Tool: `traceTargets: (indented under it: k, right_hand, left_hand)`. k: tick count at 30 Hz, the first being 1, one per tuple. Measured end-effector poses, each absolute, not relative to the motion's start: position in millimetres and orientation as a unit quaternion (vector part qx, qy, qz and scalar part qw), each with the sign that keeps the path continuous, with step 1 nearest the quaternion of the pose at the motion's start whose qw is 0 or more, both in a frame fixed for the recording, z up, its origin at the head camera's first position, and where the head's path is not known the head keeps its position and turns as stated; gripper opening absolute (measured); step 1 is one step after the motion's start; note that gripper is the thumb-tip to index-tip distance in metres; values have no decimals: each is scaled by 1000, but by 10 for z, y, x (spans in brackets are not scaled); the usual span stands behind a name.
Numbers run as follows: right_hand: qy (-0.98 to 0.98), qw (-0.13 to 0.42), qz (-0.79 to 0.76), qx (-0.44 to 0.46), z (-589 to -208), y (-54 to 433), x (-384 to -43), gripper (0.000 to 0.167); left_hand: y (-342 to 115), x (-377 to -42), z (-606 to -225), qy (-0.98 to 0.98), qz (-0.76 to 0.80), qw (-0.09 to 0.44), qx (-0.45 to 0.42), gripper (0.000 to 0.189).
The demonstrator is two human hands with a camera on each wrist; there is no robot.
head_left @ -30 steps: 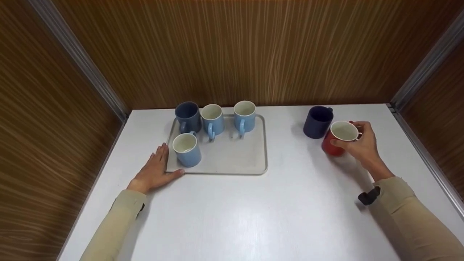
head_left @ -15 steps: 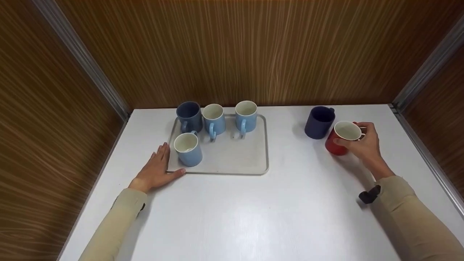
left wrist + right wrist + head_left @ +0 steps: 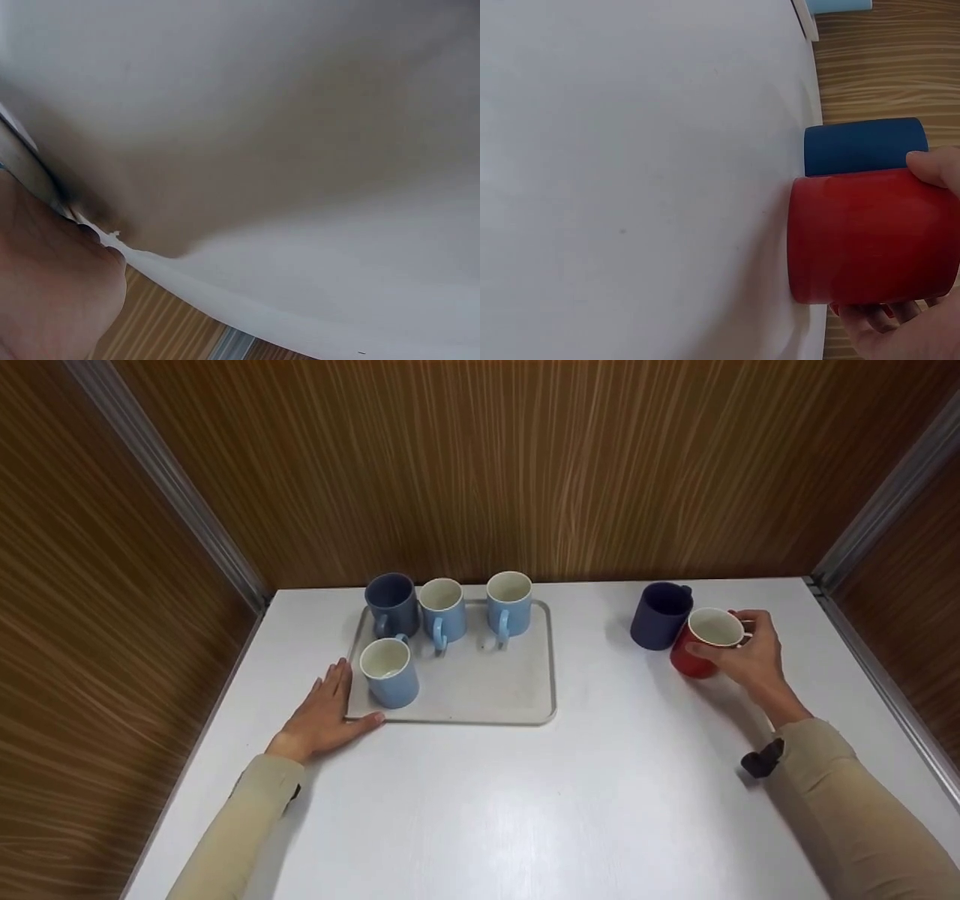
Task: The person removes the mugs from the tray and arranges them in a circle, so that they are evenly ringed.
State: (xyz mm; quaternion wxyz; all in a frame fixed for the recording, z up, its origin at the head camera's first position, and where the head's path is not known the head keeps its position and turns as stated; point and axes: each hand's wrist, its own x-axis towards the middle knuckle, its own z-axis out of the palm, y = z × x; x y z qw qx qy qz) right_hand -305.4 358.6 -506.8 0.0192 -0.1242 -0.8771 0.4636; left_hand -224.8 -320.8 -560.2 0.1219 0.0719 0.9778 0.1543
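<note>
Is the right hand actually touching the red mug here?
Touching. In the head view, the right hand lays its thumb against the red mug; the right wrist view also shows this.

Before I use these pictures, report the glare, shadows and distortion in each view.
Head view: glare whitens the lower middle of the white table, with a shadow along the right sleeve; left wrist view: a broad, soft-edged brownish shadow near the left hand, and the table's edge looks bowed; right wrist view: a soft shadow by the red mug, no strong glare.
</note>
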Motion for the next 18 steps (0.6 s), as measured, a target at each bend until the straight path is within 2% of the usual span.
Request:
traceTargets:
  k: [18]
  right_hand:
    - [-887, 29, 449, -103, -5049, 3563, -3050, 106]
  left_hand:
    - [-3215, -2232, -5581, 977, 156, 117, 80, 127]
